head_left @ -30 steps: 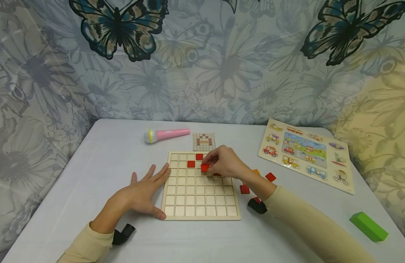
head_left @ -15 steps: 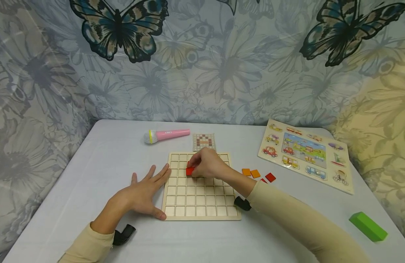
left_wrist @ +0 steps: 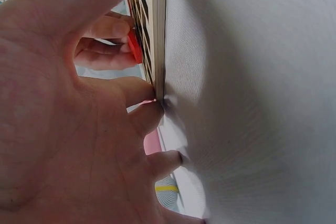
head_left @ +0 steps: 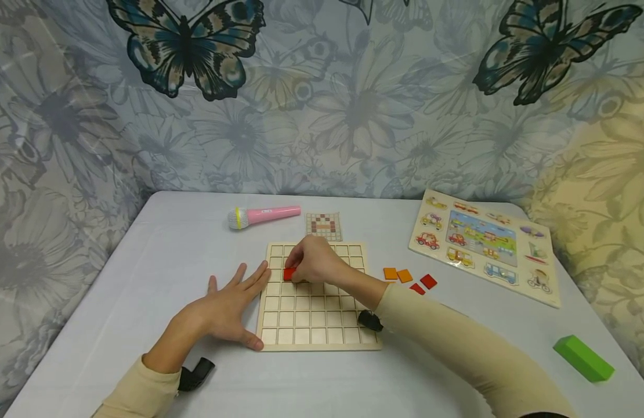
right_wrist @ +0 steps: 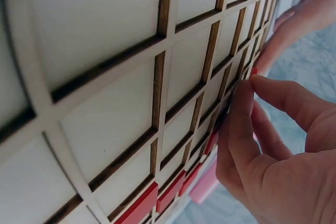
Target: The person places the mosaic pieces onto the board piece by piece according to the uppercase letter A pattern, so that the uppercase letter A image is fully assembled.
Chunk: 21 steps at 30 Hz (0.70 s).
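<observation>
A wooden grid board (head_left: 311, 319) lies flat on the table. My left hand (head_left: 228, 307) is spread at its left side, fingers straight, with fingertips and thumb against the edge. Over the upper left cells, my right hand (head_left: 319, 261) pinches a red square tile (head_left: 288, 274) between thumb and fingers. That tile (left_wrist: 135, 45) is tilted against the grid in the left wrist view. Several red tiles (right_wrist: 137, 205) sit in cells in the right wrist view; from the head, the right hand hides them.
Loose orange tiles (head_left: 404, 276) and red tiles (head_left: 429, 281) lie right of the board. Behind it are a small pattern card (head_left: 324, 223) and a pink toy microphone (head_left: 264, 216). A picture puzzle (head_left: 484, 249) stands at the back right, a green block (head_left: 583, 359) at the front right.
My right hand has moved left across the board, carrying the red tile towards the left cells. The left hand has stayed at the board's edge.
</observation>
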### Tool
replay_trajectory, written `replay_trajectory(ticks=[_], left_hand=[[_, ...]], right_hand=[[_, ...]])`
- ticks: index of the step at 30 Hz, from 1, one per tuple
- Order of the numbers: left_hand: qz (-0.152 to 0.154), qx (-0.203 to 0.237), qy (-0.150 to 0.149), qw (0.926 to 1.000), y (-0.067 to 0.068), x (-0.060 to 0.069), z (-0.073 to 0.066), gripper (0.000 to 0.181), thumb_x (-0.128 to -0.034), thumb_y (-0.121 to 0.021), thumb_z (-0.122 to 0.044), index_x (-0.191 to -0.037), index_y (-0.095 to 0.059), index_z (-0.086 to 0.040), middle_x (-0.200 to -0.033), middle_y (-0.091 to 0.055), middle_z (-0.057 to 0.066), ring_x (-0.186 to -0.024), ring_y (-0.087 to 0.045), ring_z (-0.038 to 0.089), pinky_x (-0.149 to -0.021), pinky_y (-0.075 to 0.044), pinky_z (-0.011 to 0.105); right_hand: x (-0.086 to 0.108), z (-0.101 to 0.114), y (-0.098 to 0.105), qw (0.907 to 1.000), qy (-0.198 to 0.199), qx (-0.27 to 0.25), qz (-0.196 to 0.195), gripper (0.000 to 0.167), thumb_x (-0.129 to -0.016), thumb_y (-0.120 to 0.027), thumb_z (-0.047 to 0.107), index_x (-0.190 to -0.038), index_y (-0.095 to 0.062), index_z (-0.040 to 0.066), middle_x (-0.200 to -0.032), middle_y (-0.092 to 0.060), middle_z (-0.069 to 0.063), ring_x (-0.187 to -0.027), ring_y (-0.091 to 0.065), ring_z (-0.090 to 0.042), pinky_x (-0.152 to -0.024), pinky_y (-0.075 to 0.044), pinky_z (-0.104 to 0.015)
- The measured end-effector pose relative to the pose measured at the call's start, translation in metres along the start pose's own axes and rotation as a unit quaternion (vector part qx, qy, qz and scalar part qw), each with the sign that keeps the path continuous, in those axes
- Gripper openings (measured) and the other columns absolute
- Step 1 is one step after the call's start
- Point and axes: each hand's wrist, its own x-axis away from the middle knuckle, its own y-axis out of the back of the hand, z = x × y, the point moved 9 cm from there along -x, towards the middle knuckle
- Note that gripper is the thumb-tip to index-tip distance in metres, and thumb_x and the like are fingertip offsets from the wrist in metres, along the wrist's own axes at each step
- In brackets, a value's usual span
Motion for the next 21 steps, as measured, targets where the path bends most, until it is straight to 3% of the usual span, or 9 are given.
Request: replay_trajectory(ticks=[21], left_hand=[[0.000, -0.002, -0.004, 1.0000, 0.0016, 0.0004, -0.0015, 0.141, -0.0627, -0.092, -0.064, -0.169, -0.014, -0.014, -0.178, -0.002, 0.003, -0.161, -0.001, 0.048, -0.105, 0.000, 0.091]], right_hand=[[-0.0023, 0.0045, -0.0021, 0.9996, -0.007, 0.027, -0.001, 0.021, -0.072, -0.088, -0.001, -0.089, -0.083, 0.011, -0.077, -0.075, 0.002, -0.076, -0.063, -0.014, -0.064, -0.052, -0.022]])
